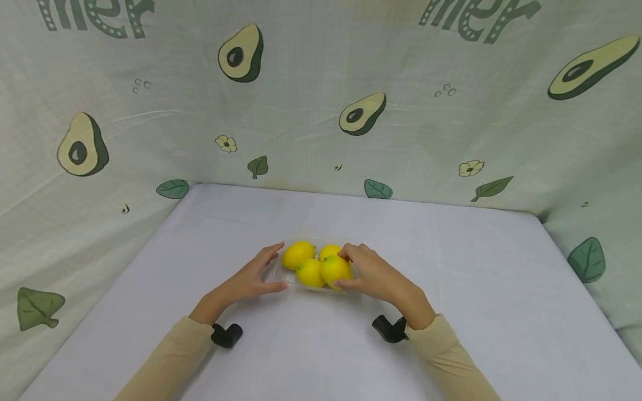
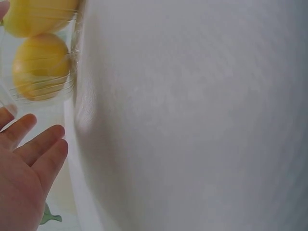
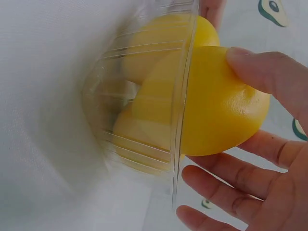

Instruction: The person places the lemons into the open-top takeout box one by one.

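Observation:
In the head view, several yellow lemons (image 1: 298,255) lie in a clear plastic container (image 1: 290,278) near the middle of the table. My right hand (image 1: 373,273) grips the front right lemon (image 1: 335,270) between thumb and fingers. The right wrist view shows this lemon (image 3: 216,106) partly above the container's rim, its lower part still inside the clear wall. At the container's left end is my left hand (image 1: 253,278), thumb and fingers spread apart. In the left wrist view its fingers (image 2: 43,144) are extended near the container; whether they touch it, I cannot tell.
A white cloth (image 1: 321,345) covers the table. Behind and at the sides hangs a pale curtain (image 1: 301,111) printed with avocados, leaves and flowers. Black wrist devices (image 1: 227,336) sit at both sleeve cuffs.

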{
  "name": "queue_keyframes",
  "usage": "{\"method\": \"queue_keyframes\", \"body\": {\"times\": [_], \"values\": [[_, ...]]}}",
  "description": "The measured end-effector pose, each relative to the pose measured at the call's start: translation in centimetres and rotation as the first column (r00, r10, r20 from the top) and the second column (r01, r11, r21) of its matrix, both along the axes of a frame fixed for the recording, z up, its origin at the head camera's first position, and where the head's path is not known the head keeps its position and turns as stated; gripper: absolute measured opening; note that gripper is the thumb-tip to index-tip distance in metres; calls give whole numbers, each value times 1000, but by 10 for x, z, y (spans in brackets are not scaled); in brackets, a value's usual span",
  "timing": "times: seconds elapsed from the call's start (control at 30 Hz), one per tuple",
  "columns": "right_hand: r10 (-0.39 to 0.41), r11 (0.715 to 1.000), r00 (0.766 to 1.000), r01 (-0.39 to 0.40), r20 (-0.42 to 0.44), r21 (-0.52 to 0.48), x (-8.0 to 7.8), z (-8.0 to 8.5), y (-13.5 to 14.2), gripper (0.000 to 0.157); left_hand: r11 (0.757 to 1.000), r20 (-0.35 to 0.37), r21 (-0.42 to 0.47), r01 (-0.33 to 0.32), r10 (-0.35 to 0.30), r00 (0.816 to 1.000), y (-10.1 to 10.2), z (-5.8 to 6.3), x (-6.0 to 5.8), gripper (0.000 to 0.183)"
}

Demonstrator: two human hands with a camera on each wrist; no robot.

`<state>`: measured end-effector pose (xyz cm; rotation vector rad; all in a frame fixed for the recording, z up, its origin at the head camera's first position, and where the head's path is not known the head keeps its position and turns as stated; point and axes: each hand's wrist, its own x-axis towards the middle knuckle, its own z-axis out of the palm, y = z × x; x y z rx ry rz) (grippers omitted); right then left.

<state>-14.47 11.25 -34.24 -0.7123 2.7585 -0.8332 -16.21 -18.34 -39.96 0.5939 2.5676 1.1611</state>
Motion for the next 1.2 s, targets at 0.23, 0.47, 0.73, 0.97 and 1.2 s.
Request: {"method": "queue_keyframes", "body": {"times": [0.23, 0.47, 0.73, 0.97, 1.2], "values": [[-2, 1000, 999, 2, -35, -1, 1, -1, 1, 50, 1000, -5, -4, 0, 0, 1000, 2, 2, 0, 92], [3, 1000, 998, -3, -61, -1, 0, -2, 1, 48, 1000, -9, -7, 8, -9, 1000, 2, 2, -2, 91], [13, 1000, 991, -10, -134, 23, -9, -1, -7, 52, 1000, -11, 9, 22, -21, 1000, 2, 1, -1, 91], [0, 1000, 991, 3, -132, 19, -24, 4, -22, 56, 1000, 4, 21, 8, -8, 1000, 0, 3, 3, 91], [49, 999, 992, -50, -115, -3, -32, 7, -26, 57, 1000, 22, 12, 7, -7, 1000, 1, 4, 0, 92]]}}
